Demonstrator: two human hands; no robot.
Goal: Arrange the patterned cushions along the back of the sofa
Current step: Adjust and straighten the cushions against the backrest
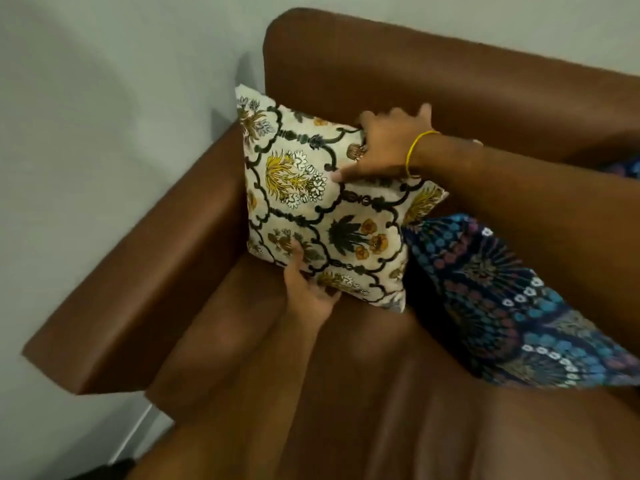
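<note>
Against sofa (381,64) corner, hand-held cream cushion (322,209)

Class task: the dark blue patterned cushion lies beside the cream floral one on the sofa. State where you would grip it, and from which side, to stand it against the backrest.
Grip the blue cushion by its near long edge, from the open seat side. It lies slanted, its far end tucked behind the cream cushion, which both hands hold, so that end is blocked.
</note>
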